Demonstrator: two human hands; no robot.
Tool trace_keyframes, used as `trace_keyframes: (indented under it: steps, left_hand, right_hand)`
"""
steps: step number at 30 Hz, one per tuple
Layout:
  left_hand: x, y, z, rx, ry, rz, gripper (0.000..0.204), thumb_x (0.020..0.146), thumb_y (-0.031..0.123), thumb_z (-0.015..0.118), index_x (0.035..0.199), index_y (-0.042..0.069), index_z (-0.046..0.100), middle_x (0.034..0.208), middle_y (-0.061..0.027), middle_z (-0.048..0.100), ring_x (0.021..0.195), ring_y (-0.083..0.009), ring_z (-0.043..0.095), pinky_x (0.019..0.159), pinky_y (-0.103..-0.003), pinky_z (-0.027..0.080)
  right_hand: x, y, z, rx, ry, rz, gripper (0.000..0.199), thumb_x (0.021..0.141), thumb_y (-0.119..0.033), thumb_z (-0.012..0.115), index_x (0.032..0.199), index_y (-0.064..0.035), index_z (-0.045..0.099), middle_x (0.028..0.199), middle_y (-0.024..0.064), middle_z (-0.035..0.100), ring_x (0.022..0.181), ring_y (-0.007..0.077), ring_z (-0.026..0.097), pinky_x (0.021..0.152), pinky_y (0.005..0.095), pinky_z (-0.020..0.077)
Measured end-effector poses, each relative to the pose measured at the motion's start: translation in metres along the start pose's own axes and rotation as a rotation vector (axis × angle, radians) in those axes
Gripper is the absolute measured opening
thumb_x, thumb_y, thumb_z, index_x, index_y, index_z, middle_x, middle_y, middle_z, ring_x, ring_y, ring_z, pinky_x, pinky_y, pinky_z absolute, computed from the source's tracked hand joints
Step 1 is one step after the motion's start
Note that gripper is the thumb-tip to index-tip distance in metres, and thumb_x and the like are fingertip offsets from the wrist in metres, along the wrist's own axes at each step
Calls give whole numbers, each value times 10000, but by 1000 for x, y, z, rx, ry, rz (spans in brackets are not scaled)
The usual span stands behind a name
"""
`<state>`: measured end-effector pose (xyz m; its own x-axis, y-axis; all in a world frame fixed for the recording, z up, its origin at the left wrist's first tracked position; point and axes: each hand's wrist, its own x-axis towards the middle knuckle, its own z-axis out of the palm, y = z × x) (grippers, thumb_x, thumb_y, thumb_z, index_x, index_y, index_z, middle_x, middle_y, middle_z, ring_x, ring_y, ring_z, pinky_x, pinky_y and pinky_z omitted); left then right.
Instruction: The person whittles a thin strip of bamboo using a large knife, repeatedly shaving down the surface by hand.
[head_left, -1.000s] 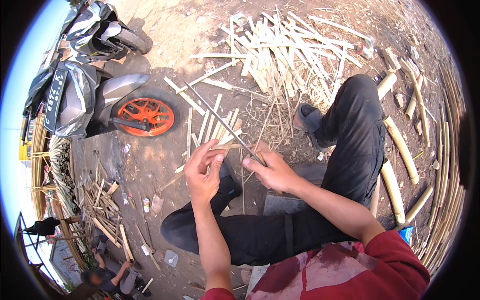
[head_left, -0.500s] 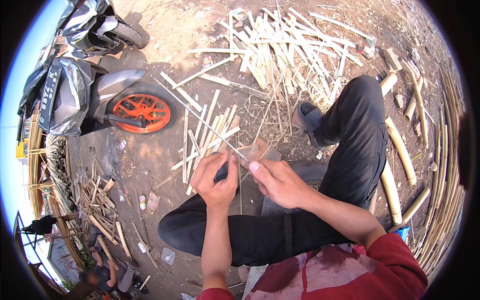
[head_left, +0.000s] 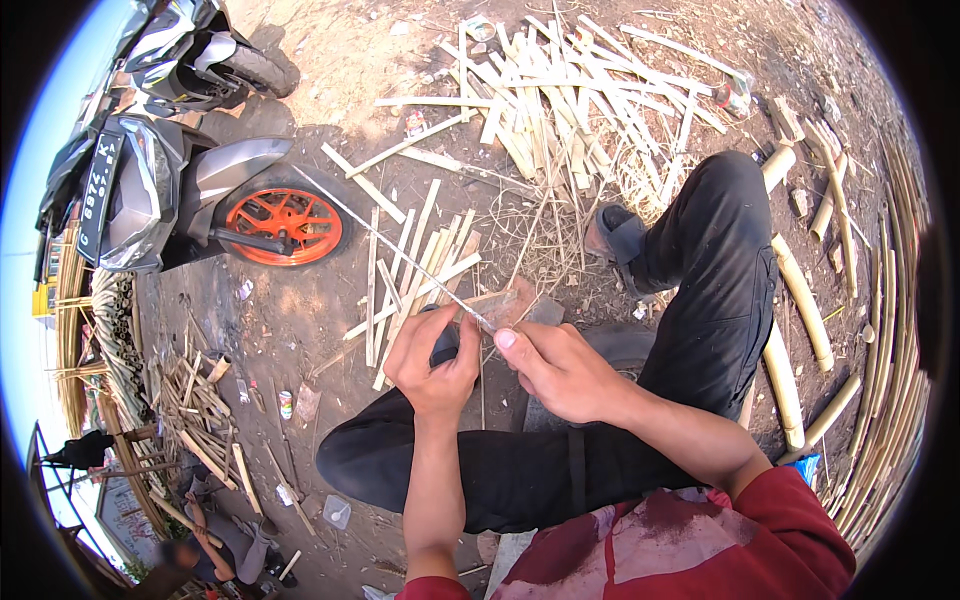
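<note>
Bare dirt yard; left hand [head_left: 432,358] and right hand [head_left: 560,368] now pinch the thin bamboo strip [head_left: 400,255] closer together, shaving advancing.

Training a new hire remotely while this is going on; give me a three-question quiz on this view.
1. True or false: both hands grip the thin bamboo strip.
2. Which hand's thumb points toward the strip's near end: A) left hand B) right hand?
3. What stands upper left with an orange wheel?

Key: 1 true; 2 B; 3 a scooter.
</note>
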<state>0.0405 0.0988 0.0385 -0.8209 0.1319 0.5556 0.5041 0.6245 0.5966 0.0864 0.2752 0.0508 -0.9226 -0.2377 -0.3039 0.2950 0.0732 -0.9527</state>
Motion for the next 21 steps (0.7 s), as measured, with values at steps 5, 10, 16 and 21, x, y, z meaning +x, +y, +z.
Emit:
trace_keyframes:
  steps: [5, 10, 16, 21]
  left_hand:
    - [4, 4, 0, -1, -2, 20, 223, 699, -95, 773, 897, -13, 708, 817, -142, 712, 723, -249, 701, 662, -323, 537]
    - [9, 8, 0, -9, -3, 24, 192, 697, -80, 780, 862, -15, 706, 804, -145, 709, 712, -270, 701, 661, -331, 539]
    - [8, 6, 1, -17, -12, 34, 187, 691, -72, 792, 846, -7, 710, 808, -135, 708, 715, -269, 702, 659, -337, 548]
    - [7, 6, 3, -10, -20, 52, 177, 688, -67, 793, 830, -3, 707, 799, -132, 701, 706, -267, 696, 645, -335, 541]
  right_hand:
    - [-1, -4, -2, -43, 21, -22, 616, 1067, -486, 429, 821, 65, 556, 610, 250, 572, 616, 441, 622, 609, 503, 459]
    - [-5, -16, -7, -161, 67, -64, 607, 1066, -472, 439, 838, 77, 560, 597, 270, 573, 614, 475, 620, 607, 525, 468]
    - [-6, -26, -15, -222, 42, -55, 583, 1064, -434, 464, 852, 96, 581, 615, 293, 583, 646, 500, 626, 636, 538, 487]
    - [-9, -26, -16, -268, 55, -72, 571, 1060, -419, 479, 849, 99, 593, 626, 295, 590, 689, 520, 629, 704, 553, 504]
